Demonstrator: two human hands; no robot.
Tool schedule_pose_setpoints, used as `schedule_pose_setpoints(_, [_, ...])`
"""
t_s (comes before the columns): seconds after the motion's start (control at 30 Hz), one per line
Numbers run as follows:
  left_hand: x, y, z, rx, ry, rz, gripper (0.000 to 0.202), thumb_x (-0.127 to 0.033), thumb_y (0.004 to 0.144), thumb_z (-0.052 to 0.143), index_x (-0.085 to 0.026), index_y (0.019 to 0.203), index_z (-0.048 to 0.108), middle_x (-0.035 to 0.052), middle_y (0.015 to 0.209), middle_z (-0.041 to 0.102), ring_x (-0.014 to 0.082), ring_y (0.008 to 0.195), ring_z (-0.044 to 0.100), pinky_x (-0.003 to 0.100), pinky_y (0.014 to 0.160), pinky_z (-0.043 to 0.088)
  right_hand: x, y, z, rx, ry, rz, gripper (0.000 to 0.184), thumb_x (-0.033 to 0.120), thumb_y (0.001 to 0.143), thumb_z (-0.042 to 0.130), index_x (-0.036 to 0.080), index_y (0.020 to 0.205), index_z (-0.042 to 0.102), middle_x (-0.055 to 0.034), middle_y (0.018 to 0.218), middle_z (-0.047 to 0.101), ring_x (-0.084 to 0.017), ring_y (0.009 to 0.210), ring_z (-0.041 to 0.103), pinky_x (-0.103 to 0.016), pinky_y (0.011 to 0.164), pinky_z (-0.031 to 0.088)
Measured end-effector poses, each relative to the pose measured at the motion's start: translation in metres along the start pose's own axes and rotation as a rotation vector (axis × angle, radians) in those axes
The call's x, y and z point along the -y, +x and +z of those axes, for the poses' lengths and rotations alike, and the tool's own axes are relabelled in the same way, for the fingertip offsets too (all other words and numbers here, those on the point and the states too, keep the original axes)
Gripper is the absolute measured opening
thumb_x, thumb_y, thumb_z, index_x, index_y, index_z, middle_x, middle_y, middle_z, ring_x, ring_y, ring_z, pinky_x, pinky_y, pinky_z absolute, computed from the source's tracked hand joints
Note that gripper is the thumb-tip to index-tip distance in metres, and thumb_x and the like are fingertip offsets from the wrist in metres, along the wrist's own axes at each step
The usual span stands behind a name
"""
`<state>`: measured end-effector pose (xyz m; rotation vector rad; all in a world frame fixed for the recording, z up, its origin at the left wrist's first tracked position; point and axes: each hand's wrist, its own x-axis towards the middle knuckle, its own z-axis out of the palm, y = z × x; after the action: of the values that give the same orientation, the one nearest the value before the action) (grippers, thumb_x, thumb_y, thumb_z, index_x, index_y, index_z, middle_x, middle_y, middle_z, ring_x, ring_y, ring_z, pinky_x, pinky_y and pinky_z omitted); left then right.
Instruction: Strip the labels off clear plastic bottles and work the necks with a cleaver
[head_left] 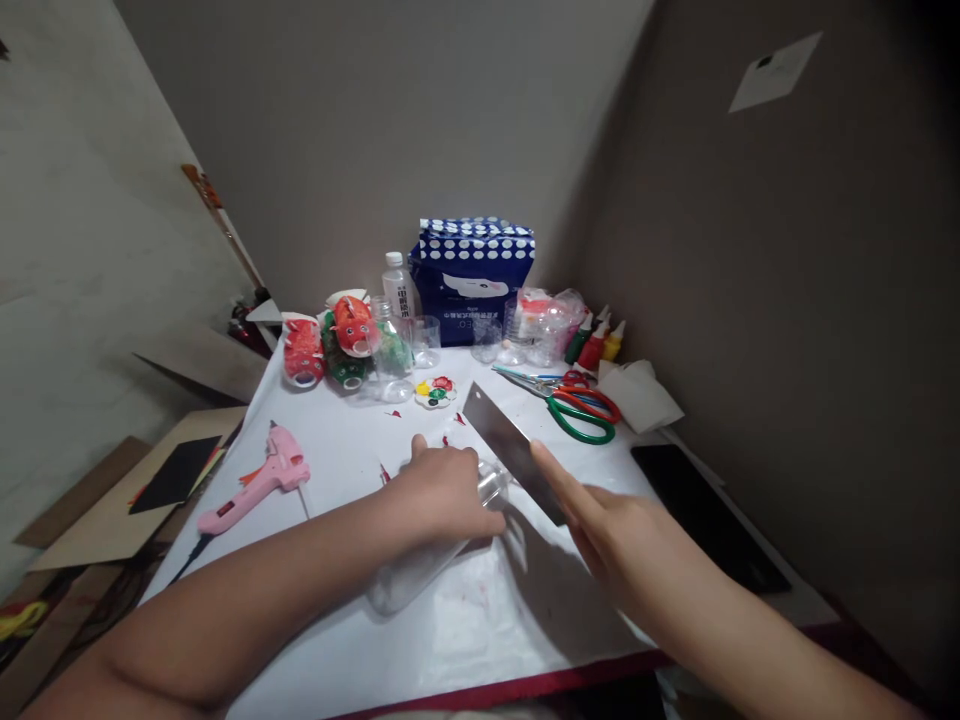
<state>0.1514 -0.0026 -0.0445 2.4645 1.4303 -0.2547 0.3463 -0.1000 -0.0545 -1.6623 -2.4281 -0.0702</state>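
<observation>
A clear plastic bottle (409,580) lies on its side on the white table cover (465,630). My left hand (442,492) presses down on it, fingers wrapped over its upper part near the neck. My right hand (600,520) grips a wide steel knife blade (510,450), index finger stretched along its back. The blade's edge rests across the bottle just beyond my left fingers. The knife's handle is hidden under my palm.
A pink glue gun (259,480) lies at the left. Scissors (581,400), paint bottles (596,340), a paint palette (435,390), painted red bottle figures (330,345), cut clear cups (424,340) and a blue dotted pack (472,275) stand at the back. A black phone (701,510) lies at the right.
</observation>
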Motion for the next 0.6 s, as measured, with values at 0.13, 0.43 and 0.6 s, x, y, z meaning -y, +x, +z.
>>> schedule_pose_setpoints(0.13, [0.000, -0.001, -0.003, 0.025, -0.011, -0.007, 0.052, -0.060, 0.058, 0.056, -0.019, 0.089, 0.062, 0.0104, 0.082, 0.067, 0.0357, 0.093, 0.059, 0.038, 0.067, 0.047, -0.006, -0.037, -0.005, -0.001, 0.003, -0.025, 0.077, 0.003, 0.079, 0.037, 0.016, 0.150, 0.011, 0.0002, 0.058, 0.061, -0.015, 0.042, 0.053, -0.023, 0.045, 0.038])
schedule_pose_setpoints(0.43, [-0.010, -0.004, -0.006, -0.018, 0.082, -0.004, 0.054, -0.057, 0.057, 0.058, -0.015, 0.091, 0.062, 0.0118, 0.082, 0.069, 0.0314, 0.081, 0.063, 0.041, 0.078, 0.046, 0.009, 0.046, -0.021, 0.130, -0.032, 0.050, 0.073, 0.007, 0.083, 0.044, 0.018, 0.149, 0.017, -0.0036, 0.067, 0.067, -0.016, 0.054, 0.058, -0.024, 0.050, 0.031])
schedule_pose_setpoints(0.6, [-0.007, -0.005, -0.004, -0.042, 0.079, 0.039, 0.053, -0.059, 0.058, 0.057, -0.017, 0.089, 0.062, 0.0102, 0.080, 0.068, 0.0312, 0.080, 0.063, 0.043, 0.079, 0.046, 0.011, 0.026, -0.011, 0.062, -0.062, -0.006, 0.079, 0.003, 0.077, 0.044, 0.015, 0.149, 0.015, -0.0050, 0.072, 0.068, -0.016, 0.054, 0.058, -0.024, 0.050, 0.032])
